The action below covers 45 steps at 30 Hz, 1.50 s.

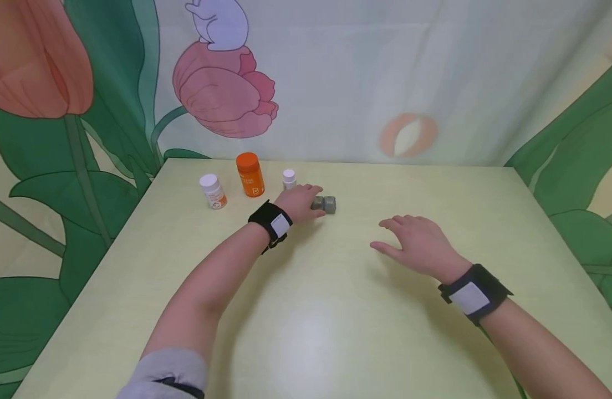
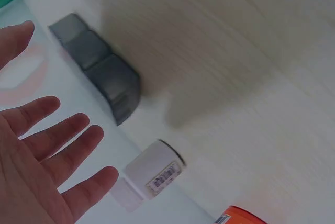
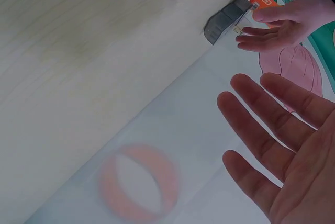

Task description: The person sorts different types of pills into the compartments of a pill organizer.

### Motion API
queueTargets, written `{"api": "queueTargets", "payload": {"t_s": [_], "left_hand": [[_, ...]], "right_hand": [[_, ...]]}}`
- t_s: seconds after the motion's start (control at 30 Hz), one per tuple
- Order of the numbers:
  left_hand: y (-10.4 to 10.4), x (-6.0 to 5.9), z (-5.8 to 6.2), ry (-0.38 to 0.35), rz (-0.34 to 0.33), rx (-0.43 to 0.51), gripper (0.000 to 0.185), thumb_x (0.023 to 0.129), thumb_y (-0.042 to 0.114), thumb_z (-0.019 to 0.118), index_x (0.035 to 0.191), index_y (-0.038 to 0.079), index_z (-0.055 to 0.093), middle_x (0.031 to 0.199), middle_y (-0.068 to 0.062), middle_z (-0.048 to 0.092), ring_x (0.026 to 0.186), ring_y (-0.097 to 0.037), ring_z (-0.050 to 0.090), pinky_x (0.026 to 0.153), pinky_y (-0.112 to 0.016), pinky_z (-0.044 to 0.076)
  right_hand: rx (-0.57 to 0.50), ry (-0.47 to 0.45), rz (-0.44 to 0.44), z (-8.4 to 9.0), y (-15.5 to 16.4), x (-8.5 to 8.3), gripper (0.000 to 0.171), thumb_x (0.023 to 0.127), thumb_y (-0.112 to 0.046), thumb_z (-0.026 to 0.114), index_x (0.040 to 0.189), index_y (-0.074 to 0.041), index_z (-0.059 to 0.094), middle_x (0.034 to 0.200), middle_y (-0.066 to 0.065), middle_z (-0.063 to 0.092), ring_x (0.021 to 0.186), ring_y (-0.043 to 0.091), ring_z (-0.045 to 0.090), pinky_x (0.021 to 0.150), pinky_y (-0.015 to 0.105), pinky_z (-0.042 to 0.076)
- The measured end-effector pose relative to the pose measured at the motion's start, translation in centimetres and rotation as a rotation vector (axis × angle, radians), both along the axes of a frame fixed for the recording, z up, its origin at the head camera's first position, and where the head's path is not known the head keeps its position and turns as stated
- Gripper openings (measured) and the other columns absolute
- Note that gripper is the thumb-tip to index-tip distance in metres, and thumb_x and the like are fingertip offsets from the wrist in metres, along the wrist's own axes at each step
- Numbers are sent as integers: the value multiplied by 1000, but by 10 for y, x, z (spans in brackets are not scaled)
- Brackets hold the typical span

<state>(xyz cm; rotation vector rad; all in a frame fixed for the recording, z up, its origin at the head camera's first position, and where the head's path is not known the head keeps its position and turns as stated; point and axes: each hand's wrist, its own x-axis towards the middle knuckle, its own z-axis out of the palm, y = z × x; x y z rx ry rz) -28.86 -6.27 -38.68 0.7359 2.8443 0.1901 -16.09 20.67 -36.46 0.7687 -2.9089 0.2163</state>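
While a gray box (image 1: 329,204) of joined sections lies toward the far edge of a pale table (image 1: 306,332), a flower-printed curtain (image 1: 336,83) hangs behind it. Farthest to the left of the box stands a white bottle (image 1: 213,192), white-capped, with orange marks on its label. Closer to the box, also on its left, stands an orange bottle (image 1: 250,175) (the tallest in the row) under a lid of deeper orange. Just left of the box is a small white bottle (image 1: 289,178), partly hidden in the head view behind the person's left hand (image 1: 300,203); the left wrist view shows a barcode on its side. That hand hovers by the box's left end and covers part of it in the head view, its fingers loosely extended and holding nothing; seen from the left wrist, a gap separates fingertips and box. A black wristband (image 1: 263,216) circles the wrist, and a gray sleeve (image 1: 171,366) is folded up on the arm, nearer the camera than the box. Well to the right of the box, and also nearer the camera, the right hand (image 1: 422,245) hangs above the table, empty, fingers relaxed and thumb held apart.
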Motion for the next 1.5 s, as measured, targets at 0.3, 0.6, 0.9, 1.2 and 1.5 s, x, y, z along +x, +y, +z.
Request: {"api": "queueTargets", "payload": {"t_s": [0.3, 0.6, 0.9, 1.2, 1.5], "left_hand": [[0, -18, -16, -26, 21, -72, 58, 94, 40, 63, 139, 8, 48, 126, -12, 58, 110, -24, 55, 95, -37, 43], [-1, -5, -23, 2, -74, -61, 47, 93, 37, 65, 128, 8, 56, 103, -4, 60, 88, -19, 54, 78, -33, 47], [3, 34, -25, 29, -209, -37, 48, 92, 40, 66, 127, 10, 57, 100, 0, 58, 84, -15, 53, 74, -28, 46], [10, 58, -20, 11, -248, 11, 47, 91, 41, 66, 125, 10, 58, 96, 1, 56, 83, -14, 52, 69, -26, 45], [8, 62, -23, 32, -245, 13, 48, 92, 42, 65, 127, 12, 58, 99, 1, 58, 84, -14, 52, 70, -26, 46]], "right_hand": [[5, -5, 19, -3, -2, 0, 57, 91, -51, 61, 118, -1, 65, 107, 15, 68, 88, 32, 65, 77, 47, 51], [10, -16, 20, -5, -2, 0, 53, 91, -48, 62, 116, -2, 66, 104, 14, 68, 84, 29, 65, 73, 44, 51], [27, -66, 22, -12, -1, 0, 53, 91, -46, 64, 120, -1, 64, 110, 17, 67, 90, 32, 65, 77, 47, 52], [13, -61, 31, -15, 0, -1, 51, 91, -43, 66, 120, -1, 63, 110, 17, 66, 89, 33, 65, 76, 47, 52], [-6, -100, 72, -20, -9, -7, 52, 91, -43, 65, 121, -1, 62, 112, 18, 65, 95, 34, 65, 80, 49, 51]]}}
